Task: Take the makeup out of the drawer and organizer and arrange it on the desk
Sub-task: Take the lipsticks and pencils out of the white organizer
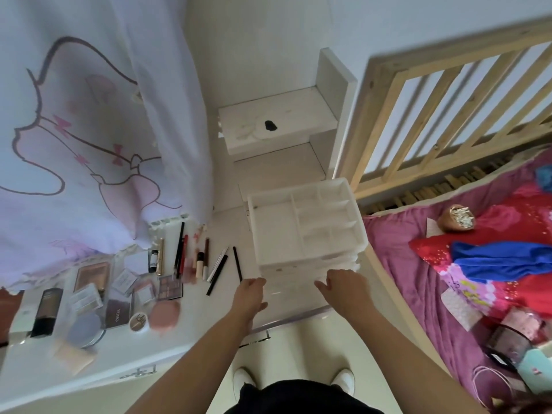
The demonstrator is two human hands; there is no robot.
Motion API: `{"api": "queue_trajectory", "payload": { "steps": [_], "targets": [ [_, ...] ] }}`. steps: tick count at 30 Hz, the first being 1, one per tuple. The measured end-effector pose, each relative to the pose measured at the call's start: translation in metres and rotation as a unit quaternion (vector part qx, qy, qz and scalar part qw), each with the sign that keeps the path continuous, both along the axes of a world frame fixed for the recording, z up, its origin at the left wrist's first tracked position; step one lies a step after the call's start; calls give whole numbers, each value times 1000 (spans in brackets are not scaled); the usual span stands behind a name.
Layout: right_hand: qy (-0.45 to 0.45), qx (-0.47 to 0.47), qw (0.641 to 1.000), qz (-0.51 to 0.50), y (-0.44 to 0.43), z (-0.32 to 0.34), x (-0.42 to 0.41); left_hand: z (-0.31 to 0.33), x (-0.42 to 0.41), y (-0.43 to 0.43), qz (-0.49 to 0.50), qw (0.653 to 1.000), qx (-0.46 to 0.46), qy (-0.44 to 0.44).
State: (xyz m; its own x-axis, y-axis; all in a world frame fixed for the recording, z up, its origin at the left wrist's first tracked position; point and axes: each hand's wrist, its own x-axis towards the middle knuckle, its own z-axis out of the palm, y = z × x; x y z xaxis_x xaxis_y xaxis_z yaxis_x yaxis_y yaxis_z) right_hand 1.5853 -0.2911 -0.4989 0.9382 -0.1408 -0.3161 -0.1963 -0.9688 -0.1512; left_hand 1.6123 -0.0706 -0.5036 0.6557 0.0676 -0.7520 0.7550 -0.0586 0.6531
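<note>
A white organizer (280, 234) with bare top compartments stands at the right end of the white desk (143, 357). A clear drawer (294, 307) is pulled out of its front. My left hand (249, 297) grips the drawer's left side and my right hand (343, 289) grips its right side. I cannot tell what lies in the drawer. Makeup is laid out on the desk to the left: several pencils and tubes (180, 252), an eyeshadow palette (170, 286), a pink puff (164, 313), a round compact (85, 330) and a dark foundation bottle (46, 312).
A printed curtain (89, 130) hangs over the desk's far left. White steps (277, 127) stand behind the organizer. On the right is a bed (418, 294) with a wooden rail (448, 94), a cup of cotton swabs (457, 218) and a blue cloth (493, 258).
</note>
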Motion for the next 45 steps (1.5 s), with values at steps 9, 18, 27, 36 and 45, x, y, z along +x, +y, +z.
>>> {"api": "queue_trajectory", "payload": {
  "steps": [9,18,27,36,45],
  "targets": [
    [22,117,993,-3,1,-27,-20,-4,1,13,-46,998,36,23],
    [96,419,825,-367,-37,-43,2,-24,-1,-20,-65,998,-3,-5],
    [87,535,721,-431,-40,-49,11,-47,-8,-26,12,998,-53,18],
    [107,427,786,-434,-43,-53,-22,-51,-42,-31,-146,980,134,14],
    [120,367,814,-433,-38,-61,-56,-52,-61,-21,-241,943,226,33]
  ]
}}
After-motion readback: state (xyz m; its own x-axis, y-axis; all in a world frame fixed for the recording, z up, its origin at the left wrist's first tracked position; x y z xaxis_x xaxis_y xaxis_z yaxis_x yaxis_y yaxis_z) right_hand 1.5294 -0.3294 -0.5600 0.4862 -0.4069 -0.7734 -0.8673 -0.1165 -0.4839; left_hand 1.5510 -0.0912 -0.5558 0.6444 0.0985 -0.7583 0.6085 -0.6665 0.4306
